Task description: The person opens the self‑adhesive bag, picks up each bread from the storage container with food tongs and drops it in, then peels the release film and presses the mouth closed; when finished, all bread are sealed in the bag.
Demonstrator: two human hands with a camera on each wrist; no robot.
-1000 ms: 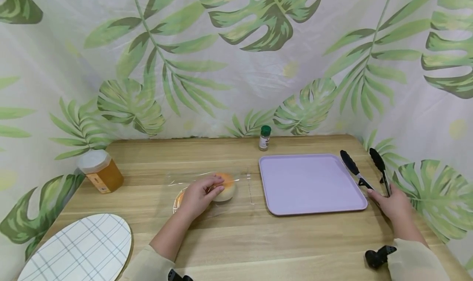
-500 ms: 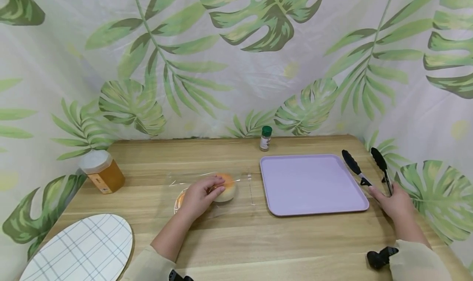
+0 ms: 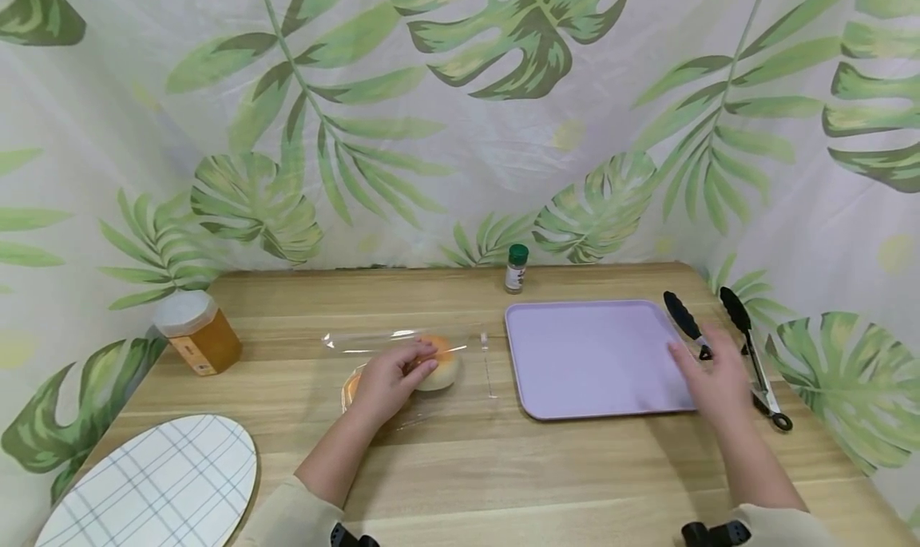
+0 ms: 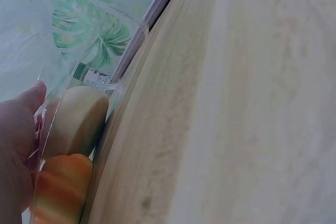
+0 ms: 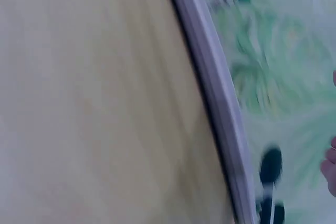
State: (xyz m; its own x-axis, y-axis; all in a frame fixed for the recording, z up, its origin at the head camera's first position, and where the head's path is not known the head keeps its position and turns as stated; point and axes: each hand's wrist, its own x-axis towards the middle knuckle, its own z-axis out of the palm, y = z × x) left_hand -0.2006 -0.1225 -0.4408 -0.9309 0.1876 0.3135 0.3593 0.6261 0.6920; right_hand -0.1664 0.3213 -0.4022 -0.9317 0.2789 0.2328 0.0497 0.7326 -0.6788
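Plainly, both arms reach forward over the wooden table (image 3: pixel 561 467), each in a pale sleeve, with a black device at each wrist. The left forearm slants inward, and the left hand (image 3: pixel 388 383) lies palm down on a clear plastic package (image 3: pixel 474 371), fingers loosely bent together and thumb stretched out beside them. Its fingertips are over the round bread (image 3: pixel 440 371), which sits inside the package near the middle of the table; a second, orange-brown bread (image 4: pixel 62 187) lies next to it, mostly beneath the hand in the head view. In the left wrist view the thumb is extended clear of the fingers, and the plastic stands between hand and breads. The right forearm leans slightly inward, and the right hand (image 3: pixel 719 383), a little blurred, is over the right edge of the lilac tray (image 3: pixel 596 363), thumb held apart from the fingers and nothing gripped. Just beside it the black-tipped tongs (image 3: pixel 736 311) lie with their arms spread, the nearer arm partly hidden by the hand; whether the two touch, I cannot tell. Behind the tray stands a green-capped bottle (image 3: pixel 515 275); at the far left are a tilted amber jar (image 3: pixel 208 343) and a checked oval board (image 3: pixel 158 483).
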